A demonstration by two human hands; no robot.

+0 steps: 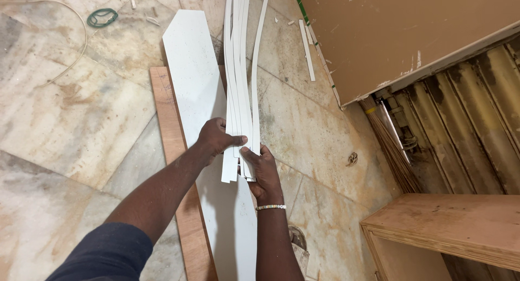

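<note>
Both hands met over a bundle of thin white strips point(239, 69), long flexible lengths that looked like edge banding or laminate offcuts. The left hand point(216, 139) had its grip closed around the near end of the bundle from the left side, thumb laid across the top. The right hand point(261, 170) pinched the same end from below and the right, fingers curled under the cut ends, so the strips were held gathered and squared together rather than splaying. A beaded bracelet point(271, 207) sat on the right wrist.

The bundle ran away from the person, its far end fanning out slightly over the floor, one strip bowing off to the right. Held only at the near end, the strips sagged and rested along their length.

Beneath the hands lay a long white panel point(192, 64) with a pointed far end, set on top of a brown wooden board point(168, 124), which kept it off the stained marble floor point(65, 124). A few loose white slivers point(306, 48) lay further off, near a large tan plywood sheet point(390, 31). A green coil point(102, 16), possibly wire or tape, lay at the upper left. At lower right stood a plywood cabinet point(449, 221), and beside it a broom point(392, 151) leaned by a corrugated wall.
</note>
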